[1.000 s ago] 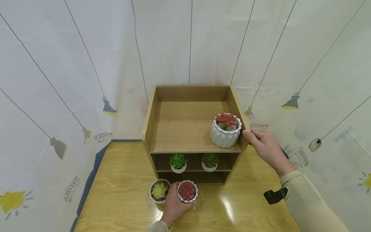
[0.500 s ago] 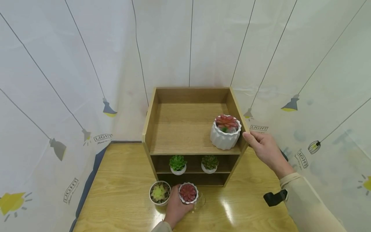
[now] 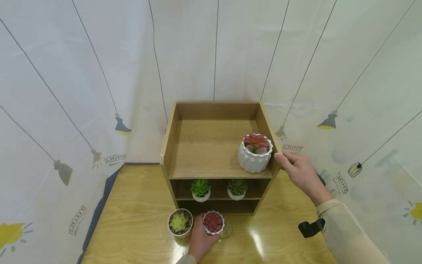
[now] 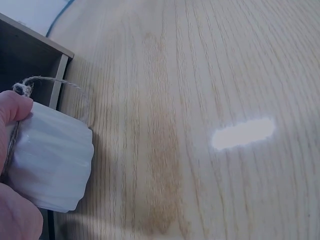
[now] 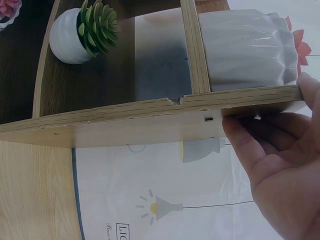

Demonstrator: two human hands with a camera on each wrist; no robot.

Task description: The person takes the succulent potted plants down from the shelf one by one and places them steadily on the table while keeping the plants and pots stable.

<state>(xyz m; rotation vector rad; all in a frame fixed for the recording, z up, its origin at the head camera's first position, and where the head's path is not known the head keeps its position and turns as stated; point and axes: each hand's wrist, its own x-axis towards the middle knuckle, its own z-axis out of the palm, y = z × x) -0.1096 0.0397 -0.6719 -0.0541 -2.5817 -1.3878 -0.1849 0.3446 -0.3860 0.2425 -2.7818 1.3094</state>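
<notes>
Left hand (image 3: 202, 240) on a small fluted pot (image 3: 213, 222), right hand (image 3: 301, 174) on the wooden shelf unit (image 3: 204, 146)

The left hand grips the small fluted pot by its sides, thumb and finger over a band of twine (image 4: 22, 90); that hold likely spares the red leaves on top. The pot is just in front of the unit's lowest compartment, though whether its base bears on the table (image 3: 132, 205) cannot be told from here.

Well apart from it, the right hand pinches the unit's right side panel, thumb over the edge and fingers against the outer face, probably to steady the unit.

As for what each container holds: the small fluted pot carries a red succulent. Just left of the left hand, a round white pot (image 3: 180, 235) stands upright on the table with a yellow-green plant (image 3: 178, 222) in dark, speckled filling. Ahead of that hand, two white bowls (image 3: 201, 198) sit side by side on the middle shelf, each with a green succulent (image 3: 200, 187). Beside the right thumb, inside the panel, a larger fluted pot (image 3: 254, 163) on the top shelf holds a red plant (image 3: 255, 140).
</notes>
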